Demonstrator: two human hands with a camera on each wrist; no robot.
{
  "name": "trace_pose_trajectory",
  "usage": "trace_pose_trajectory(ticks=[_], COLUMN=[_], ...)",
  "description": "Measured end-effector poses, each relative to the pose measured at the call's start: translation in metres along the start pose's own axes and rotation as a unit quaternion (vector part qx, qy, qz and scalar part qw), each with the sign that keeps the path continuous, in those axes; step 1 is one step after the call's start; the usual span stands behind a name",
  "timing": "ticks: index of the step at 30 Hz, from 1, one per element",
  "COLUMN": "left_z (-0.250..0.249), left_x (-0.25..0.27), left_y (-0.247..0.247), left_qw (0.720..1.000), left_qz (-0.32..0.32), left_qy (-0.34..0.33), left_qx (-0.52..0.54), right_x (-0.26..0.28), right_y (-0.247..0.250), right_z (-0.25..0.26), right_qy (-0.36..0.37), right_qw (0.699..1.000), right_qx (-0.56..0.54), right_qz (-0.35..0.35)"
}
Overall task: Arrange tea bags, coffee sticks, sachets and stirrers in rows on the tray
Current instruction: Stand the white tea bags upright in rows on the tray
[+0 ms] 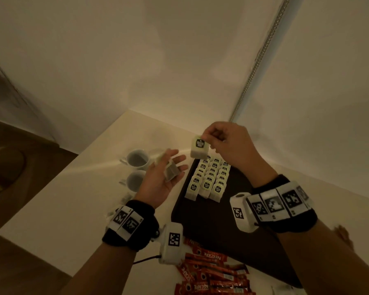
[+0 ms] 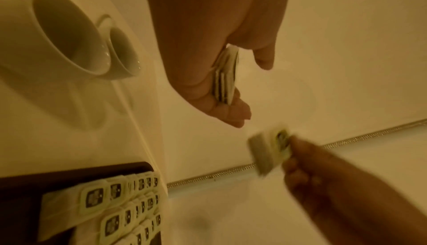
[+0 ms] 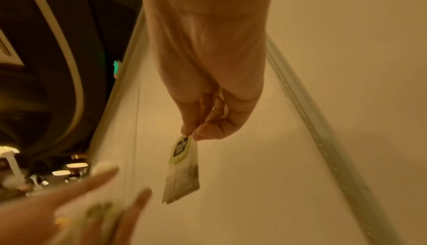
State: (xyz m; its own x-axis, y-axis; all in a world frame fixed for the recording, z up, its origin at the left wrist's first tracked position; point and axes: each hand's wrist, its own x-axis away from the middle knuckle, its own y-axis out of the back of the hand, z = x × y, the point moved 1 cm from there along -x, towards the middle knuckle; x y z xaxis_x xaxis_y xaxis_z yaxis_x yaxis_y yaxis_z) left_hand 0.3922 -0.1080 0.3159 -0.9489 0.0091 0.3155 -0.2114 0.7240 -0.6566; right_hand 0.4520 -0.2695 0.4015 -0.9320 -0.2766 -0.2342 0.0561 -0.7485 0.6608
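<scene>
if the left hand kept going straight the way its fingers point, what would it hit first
Probably the tea bag pinched by the right hand. The left hand, palm up with a small stack of tea bags on it, points at it across a short gap. Depth is unclear, so it might pass just under it.

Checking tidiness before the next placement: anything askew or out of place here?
Tea bag rows on the tray look neat. The coffee sticks lie in a loose, crisscrossed pile off the tray's near edge, not yet in rows. Nothing looks spilled or damaged.

Pale tea bags [image 1: 208, 179] in three rows on dark tray [image 1: 219, 220].
</scene>
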Motion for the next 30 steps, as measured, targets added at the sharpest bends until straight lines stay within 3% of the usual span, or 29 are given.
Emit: trace_pose_trajectory(ticks=[4, 8, 14, 21, 27, 30], left_z=[-0.01, -0.014, -0.007, -0.007, -0.007, -0.006], left_x=[-0.005, -0.007, -0.011, -0.015, -0.016, -0.017], left_y=[0.009, 0.01, 0.012, 0.016, 0.018, 0.017], left_qw=[0.998, 0.999, 0.999, 0.999, 0.998, 0.996], left_qz=[-0.01, 0.005, -0.002, -0.003, -0.002, 0.0], left_qy=[0.031, 0.032, 0.043, 0.042, 0.064, 0.084], left_qx=[0.057, 0.044, 0.028, 0.02, 0.003, -0.021], right_x=[0.024, 0.048, 0.066, 0.055, 0.048, 0.038], right_y=[-0.023, -0.051, -0.086, -0.1, -0.101, -0.093], right_z=[-0.06, -0.111, -0.153, -0.172, -0.173, -0.149], right_qy=[-0.098, -0.209, -0.284, -0.291, -0.305, -0.256], right_qw=[0.993, 0.967, 0.94, 0.949, 0.946, 0.965], right_qx=[0.013, 0.056, 0.03, 0.066, 0.064, 0.027], right_qz=[0.067, 0.137, 0.186, 0.104, 0.091, 0.038])
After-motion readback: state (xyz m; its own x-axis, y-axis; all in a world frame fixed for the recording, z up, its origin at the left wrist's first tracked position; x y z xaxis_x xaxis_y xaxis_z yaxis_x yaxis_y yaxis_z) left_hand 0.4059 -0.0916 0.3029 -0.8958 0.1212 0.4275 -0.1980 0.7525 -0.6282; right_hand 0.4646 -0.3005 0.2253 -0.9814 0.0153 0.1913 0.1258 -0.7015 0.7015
